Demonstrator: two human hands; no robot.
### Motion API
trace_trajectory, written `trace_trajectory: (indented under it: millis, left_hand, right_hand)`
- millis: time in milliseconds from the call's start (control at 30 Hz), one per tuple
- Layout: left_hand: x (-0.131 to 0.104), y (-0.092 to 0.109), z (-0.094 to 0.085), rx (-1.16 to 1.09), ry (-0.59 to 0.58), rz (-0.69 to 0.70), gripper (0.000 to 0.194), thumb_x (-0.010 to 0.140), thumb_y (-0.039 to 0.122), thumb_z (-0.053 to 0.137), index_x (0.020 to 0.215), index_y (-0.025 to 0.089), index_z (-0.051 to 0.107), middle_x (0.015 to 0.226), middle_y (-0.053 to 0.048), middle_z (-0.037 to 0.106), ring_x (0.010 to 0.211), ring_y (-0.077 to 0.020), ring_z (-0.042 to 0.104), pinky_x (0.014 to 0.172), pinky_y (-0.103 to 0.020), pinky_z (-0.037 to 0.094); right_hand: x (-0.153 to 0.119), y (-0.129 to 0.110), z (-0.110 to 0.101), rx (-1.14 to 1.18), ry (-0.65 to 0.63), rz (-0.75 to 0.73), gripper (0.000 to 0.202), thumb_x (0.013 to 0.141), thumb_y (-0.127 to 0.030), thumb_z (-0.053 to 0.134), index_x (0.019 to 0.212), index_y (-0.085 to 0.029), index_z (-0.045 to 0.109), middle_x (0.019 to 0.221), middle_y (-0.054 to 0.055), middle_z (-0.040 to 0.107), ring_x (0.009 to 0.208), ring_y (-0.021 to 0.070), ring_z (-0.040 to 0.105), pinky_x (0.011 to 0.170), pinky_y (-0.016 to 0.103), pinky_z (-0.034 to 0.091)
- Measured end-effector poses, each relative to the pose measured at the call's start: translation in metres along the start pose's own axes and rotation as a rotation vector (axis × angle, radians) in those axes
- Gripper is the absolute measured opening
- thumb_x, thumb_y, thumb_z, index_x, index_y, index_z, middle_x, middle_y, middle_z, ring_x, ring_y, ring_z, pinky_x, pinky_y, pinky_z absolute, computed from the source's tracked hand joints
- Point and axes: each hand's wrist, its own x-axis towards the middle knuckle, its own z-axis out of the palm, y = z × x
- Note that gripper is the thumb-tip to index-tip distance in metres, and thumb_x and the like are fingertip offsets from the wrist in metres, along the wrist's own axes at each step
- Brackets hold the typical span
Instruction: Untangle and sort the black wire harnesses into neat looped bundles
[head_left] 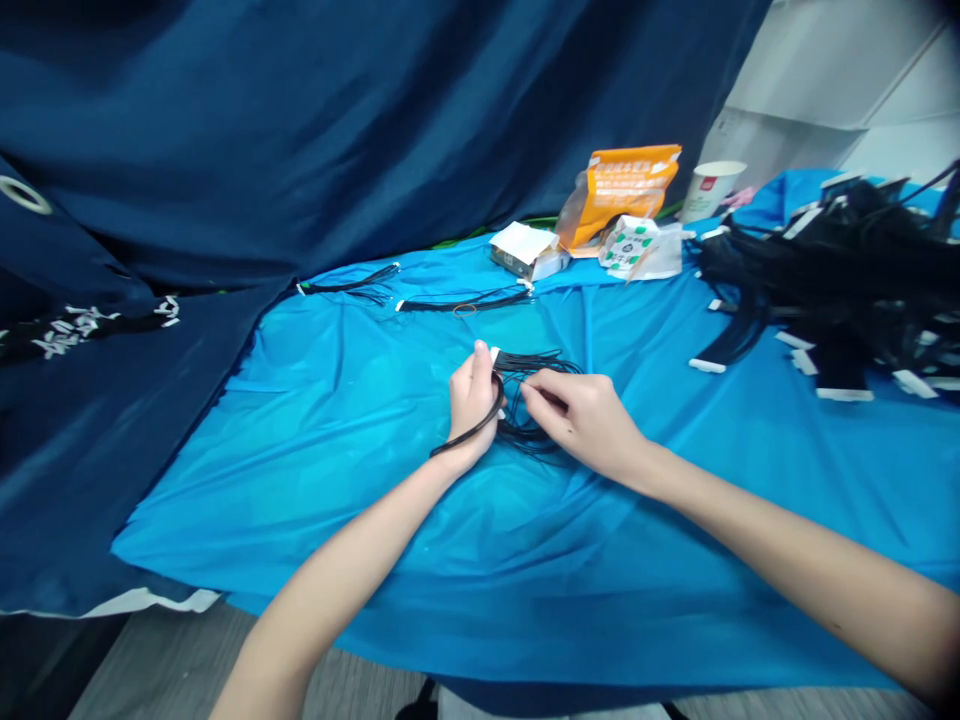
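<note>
My left hand (472,415) is closed around a bundle of thin black wires (529,435) with a white connector at its upper end. Part of the bundle loops back over my left wrist. Opposite it, my right hand (589,415) pinches with thumb and forefinger at the loose strands; exactly what lies between the fingertips is too small to make out. Beyond my hands, a straight black wire harness (465,302) lies on the blue cloth (360,400), with a thin brown ring resting on it. Another harness (352,285) is farther left, its strands fanned out.
A large heap of black cables with white connectors (840,280) covers the right side. Along the back stand a small box (529,252), an orange pouch (626,190), a white packet (641,248) and a paper cup (711,190). More dark cables (82,328) lie at far left.
</note>
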Motion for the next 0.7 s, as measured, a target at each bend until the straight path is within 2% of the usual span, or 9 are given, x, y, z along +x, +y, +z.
trace_trajectory:
  millis: [267, 500, 700]
  left_hand:
    - [-0.0025, -0.0038, 0.0002, 0.108, -0.049, 0.075, 0.051, 0.081, 0.062, 0.034, 0.055, 0.018, 0.037, 0.049, 0.003, 0.036, 0.048, -0.0082, 0.035, 0.048, -0.022, 0.031]
    - [-0.006, -0.0027, 0.0003, 0.15, -0.052, 0.085, 0.051, 0.082, 0.061, 0.034, 0.056, 0.017, 0.037, 0.053, 0.004, 0.036, 0.052, -0.0084, 0.033, 0.052, -0.023, 0.031]
    - [-0.0073, -0.0021, 0.0019, 0.165, -0.039, 0.104, 0.052, 0.081, 0.062, 0.034, 0.055, 0.018, 0.034, 0.052, 0.004, 0.035, 0.052, -0.0085, 0.031, 0.051, -0.023, 0.029]
  right_hand:
    - [-0.0016, 0.0006, -0.0002, -0.044, -0.01, -0.019, 0.027, 0.09, -0.026, 0.04, 0.071, -0.016, 0.056, 0.065, 0.004, 0.061, 0.056, 0.0126, 0.053, 0.055, 0.023, 0.031]
    - [-0.0039, 0.0015, 0.002, -0.119, 0.011, -0.109, 0.03, 0.09, -0.024, 0.038, 0.063, -0.017, 0.05, 0.058, 0.002, 0.055, 0.05, 0.0113, 0.047, 0.052, 0.023, 0.028]
    - [-0.003, -0.0006, 0.002, -0.106, 0.02, -0.117, 0.03, 0.09, -0.022, 0.038, 0.062, -0.017, 0.049, 0.056, 0.001, 0.054, 0.049, 0.0108, 0.045, 0.052, 0.024, 0.029]
